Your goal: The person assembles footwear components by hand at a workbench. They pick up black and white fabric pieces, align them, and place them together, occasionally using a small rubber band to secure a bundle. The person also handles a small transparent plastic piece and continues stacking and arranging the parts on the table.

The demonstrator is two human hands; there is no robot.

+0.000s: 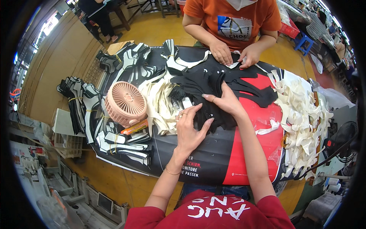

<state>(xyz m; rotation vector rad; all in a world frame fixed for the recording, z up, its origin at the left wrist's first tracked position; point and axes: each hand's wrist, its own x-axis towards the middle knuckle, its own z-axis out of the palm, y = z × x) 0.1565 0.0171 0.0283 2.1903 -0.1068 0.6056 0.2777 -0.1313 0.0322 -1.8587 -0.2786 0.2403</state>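
A pile of black cut fabric pieces (196,82) lies in the middle of the table, partly under both my hands. My left hand (189,131) rests at the pile's near left side, thumb and fingers spread apart. Close to its fingertips is a small white piece (187,102). With my right hand (227,101) I grip a stack of black fabric pieces (216,82), thumb on the near side and fingers behind. Left of the pile lies a heap of cream fabric strips (162,101).
A pink fan (126,103) and an orange-yellow marker-like tube (134,127) sit on the left, among tied bundles of black-and-white pieces (76,103). Cream scraps (301,122) cover the right end. Across the table, a person in orange (232,23) handles a white piece.
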